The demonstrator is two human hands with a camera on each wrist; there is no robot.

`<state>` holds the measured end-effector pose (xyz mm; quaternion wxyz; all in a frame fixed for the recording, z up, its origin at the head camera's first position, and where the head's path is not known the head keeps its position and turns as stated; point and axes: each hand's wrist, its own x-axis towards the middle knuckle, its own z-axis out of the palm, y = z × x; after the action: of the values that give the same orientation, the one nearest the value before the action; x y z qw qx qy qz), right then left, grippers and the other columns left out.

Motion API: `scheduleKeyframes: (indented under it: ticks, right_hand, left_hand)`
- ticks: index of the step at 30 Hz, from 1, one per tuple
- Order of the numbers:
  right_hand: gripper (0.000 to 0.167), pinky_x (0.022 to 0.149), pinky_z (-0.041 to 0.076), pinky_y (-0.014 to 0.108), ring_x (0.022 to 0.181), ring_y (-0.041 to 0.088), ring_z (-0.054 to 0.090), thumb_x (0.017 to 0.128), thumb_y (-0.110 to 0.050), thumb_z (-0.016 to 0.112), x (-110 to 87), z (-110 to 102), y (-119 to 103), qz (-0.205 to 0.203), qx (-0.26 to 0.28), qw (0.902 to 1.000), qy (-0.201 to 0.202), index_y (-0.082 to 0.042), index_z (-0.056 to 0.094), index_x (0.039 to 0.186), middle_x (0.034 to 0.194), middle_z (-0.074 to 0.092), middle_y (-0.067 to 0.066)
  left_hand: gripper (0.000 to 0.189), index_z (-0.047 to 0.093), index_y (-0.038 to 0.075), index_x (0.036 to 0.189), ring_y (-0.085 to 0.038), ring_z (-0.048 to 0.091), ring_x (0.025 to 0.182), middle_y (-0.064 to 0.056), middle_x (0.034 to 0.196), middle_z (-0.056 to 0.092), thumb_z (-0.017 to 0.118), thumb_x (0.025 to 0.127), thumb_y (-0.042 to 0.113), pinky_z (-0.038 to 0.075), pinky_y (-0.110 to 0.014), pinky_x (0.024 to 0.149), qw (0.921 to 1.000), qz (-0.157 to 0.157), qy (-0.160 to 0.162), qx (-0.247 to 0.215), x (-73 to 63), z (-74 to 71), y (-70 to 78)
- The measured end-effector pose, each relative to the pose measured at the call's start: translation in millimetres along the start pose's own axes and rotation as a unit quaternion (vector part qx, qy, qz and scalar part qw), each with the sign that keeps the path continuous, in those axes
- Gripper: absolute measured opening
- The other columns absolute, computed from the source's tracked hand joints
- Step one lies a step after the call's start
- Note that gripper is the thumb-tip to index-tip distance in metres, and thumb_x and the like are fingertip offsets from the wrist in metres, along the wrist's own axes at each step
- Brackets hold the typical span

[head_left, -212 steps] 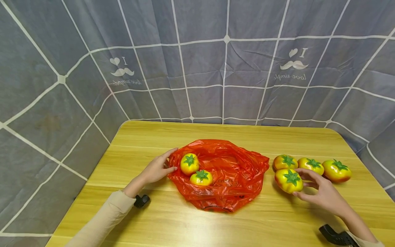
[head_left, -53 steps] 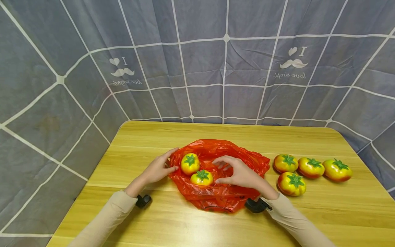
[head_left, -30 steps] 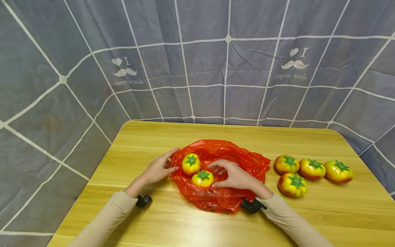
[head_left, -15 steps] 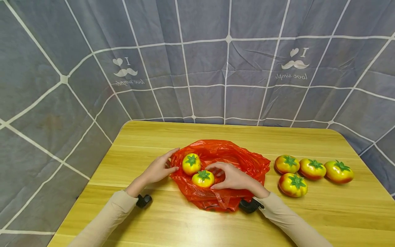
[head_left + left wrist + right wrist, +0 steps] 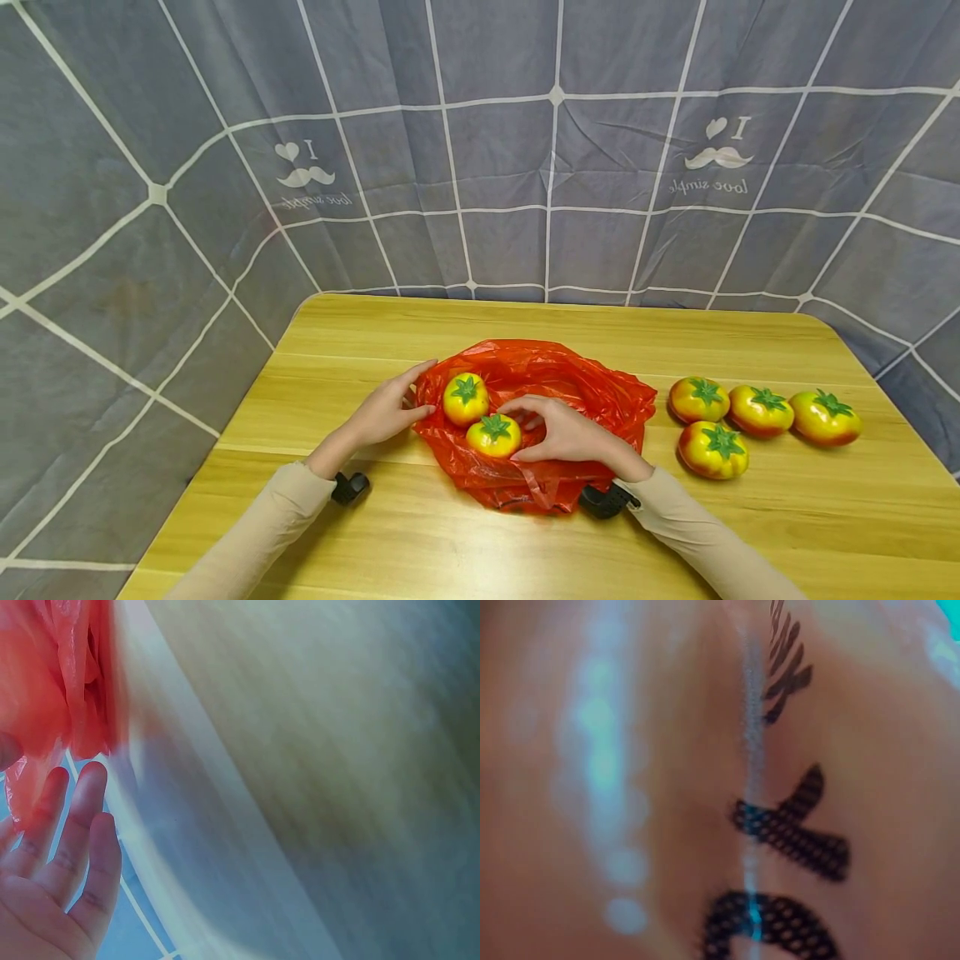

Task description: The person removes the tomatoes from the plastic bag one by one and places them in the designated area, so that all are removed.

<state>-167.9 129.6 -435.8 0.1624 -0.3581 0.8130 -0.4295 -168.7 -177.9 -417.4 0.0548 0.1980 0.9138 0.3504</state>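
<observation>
**Likely taking hold of the front fruit (image 5: 491, 437)**

Left hand (image 5: 382, 410), loosely spread, touches the bag's (image 5: 480, 477) left edge. Inside the bag, the right hand (image 5: 564, 430) cups that fruit; gripping, cannot tell. Next probably calls for closing firmly.

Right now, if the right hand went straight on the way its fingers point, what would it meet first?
Probably the nearer glossy yellow-and-red, green-topped round fruit inside the crinkled red plastic bag. The right hand is close beside it; whether they touch is unclear.
</observation>
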Motion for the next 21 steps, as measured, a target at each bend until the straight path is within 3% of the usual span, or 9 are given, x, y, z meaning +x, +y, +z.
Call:
scheduleKeyframes:
  ticks: [21]
  right_hand:
    - [0.058,0.090,0.052,0.028,0.103,0.014,0.059,0.078,-0.027,0.080,-2.6,0.2,2.0,-0.007,-0.018,0.9997,0.013,-0.014,0.056,0.129,0.121,0.061,0.001]
  left_hand:
    - [0.068,0.036,0.010,0.148,-0.013,0.060,0.084,-0.015,0.121,0.062,0.068,0.089,0.018,0.051,-0.029,0.075,0.9999,0.006,0.008,0.005,0.3,1.7,-3.7]
